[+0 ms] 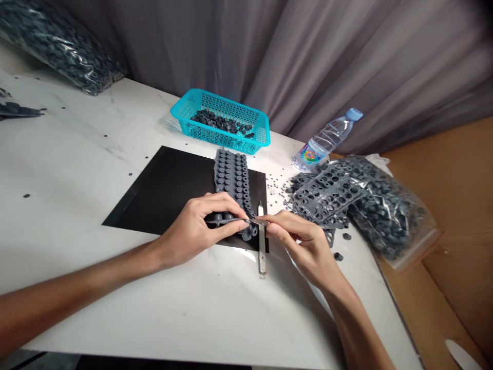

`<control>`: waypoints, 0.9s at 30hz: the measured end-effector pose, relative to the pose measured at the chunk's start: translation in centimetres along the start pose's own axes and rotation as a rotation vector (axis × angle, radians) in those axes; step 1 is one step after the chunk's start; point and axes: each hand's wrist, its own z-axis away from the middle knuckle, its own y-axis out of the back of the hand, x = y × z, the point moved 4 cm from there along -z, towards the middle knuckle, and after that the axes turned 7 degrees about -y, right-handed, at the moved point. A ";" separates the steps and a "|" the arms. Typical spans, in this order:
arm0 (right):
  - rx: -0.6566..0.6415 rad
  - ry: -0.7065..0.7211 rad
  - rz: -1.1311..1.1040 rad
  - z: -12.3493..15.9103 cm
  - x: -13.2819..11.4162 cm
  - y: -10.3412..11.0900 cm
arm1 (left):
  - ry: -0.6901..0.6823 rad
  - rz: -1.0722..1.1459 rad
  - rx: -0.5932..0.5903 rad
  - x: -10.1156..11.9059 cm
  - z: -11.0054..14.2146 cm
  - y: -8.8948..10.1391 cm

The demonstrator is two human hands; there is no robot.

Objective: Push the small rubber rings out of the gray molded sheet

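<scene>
Grey strip [217, 221], one, in left grip [198, 223]; right grip [304, 239] narrow, contents unclear; one basket [219, 140].

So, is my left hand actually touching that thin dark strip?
Touching. The head view shows the left hand pinching the thin dark strip between thumb and fingers.

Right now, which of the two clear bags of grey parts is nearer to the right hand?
The bag with the reddish edge, right of the right hand; the other bag lies far left.
</scene>
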 end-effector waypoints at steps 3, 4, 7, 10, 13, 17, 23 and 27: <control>-0.006 -0.002 0.005 0.1 0.0 0.0 | -0.039 -0.054 0.009 0.1 0.0 0.0; -0.006 -0.001 0.005 0.1 0.0 0.0 | -0.052 -0.065 0.011 0.2 0.0 0.0; -0.001 0.008 0.009 0.1 -0.1 0.0 | -0.074 -0.075 0.015 0.3 0.0 0.0; 0.001 0.007 0.010 0.1 -0.1 0.0 | -0.092 -0.075 0.023 0.3 0.0 0.0; 0.005 0.015 0.009 0.1 -0.1 0.0 | -0.109 -0.077 0.034 0.3 0.0 0.0; -0.003 0.033 0.004 0.1 -0.3 0.0 | -0.130 -0.081 0.048 0.4 0.1 0.0; -0.012 0.066 0.014 0.1 -0.3 0.0 | -0.195 -0.097 0.066 0.3 0.2 -0.1; 0.000 0.096 0.019 0.2 -0.3 0.0 | -0.231 -0.116 0.071 0.3 0.3 -0.1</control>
